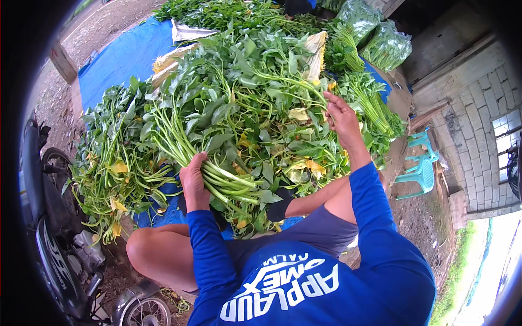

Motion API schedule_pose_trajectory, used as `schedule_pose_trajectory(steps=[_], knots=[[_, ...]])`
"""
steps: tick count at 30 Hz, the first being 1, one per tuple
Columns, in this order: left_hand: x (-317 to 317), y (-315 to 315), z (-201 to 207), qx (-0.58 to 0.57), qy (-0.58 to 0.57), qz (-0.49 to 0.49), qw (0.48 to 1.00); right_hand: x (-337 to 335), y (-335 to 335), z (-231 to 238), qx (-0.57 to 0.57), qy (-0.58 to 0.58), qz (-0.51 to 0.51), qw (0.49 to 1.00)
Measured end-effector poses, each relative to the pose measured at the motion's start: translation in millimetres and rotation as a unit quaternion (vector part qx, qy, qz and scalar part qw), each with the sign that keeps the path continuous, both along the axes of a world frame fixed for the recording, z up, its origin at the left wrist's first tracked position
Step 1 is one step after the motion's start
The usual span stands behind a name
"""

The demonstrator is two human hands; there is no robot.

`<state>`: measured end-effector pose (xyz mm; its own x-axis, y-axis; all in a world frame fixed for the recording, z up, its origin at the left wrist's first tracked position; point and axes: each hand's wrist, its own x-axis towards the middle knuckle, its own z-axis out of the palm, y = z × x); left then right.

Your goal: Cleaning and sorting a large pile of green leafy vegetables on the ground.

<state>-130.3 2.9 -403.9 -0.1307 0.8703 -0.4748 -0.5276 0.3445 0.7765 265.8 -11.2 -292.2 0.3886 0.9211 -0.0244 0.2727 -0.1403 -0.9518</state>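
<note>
My left hand [195, 182] is closed around a bunch of long-stemmed leafy greens [173, 132] that look like water spinach. The cut stem ends stick out to the right of the fist, and the leaves point up and away. Further right, my right hand [343, 120] pinches the stem end of a few more stems [296, 81], whose leaves reach left over the heap. Beneath both hands spreads a large heap of the same greens [217, 76], with yellowed leaves [310, 165] scattered in it.
A blue tarp [122, 57] lies under the heap. Bundled greens [375, 106] are at the right, clear plastic bags of greens [387, 46] at the far right. Turquoise plastic chairs [418, 173] stand near a block wall [473, 130]. A motorcycle [60, 261] is close on my left.
</note>
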Motion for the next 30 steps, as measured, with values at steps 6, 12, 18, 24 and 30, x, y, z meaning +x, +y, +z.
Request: schedule_pose_trajectory(steps=[6,12,18,24,30], knots=[[3,-2,7,-0.011,-0.004,-0.013,1.0,15,11,-43,-0.141,-0.055,-0.013,0.988],[2,-7,-7,-0.009,0.021,-0.039,0.999,-1,-11,-53,-0.111,0.296,0.079,0.945],[5,-10,-14,-0.015,0.015,-0.055,0.998,-20,-7,-94,-0.164,0.037,0.251,0.953],[10,-8,-15,-0.026,0.003,-0.06,0.998,-25,1,-129,-0.238,-0.033,0.133,0.962],[6,-9,-24,-0.033,0.019,-0.045,0.998,-37,-6,-109,-0.141,0.11,0.131,0.975]])
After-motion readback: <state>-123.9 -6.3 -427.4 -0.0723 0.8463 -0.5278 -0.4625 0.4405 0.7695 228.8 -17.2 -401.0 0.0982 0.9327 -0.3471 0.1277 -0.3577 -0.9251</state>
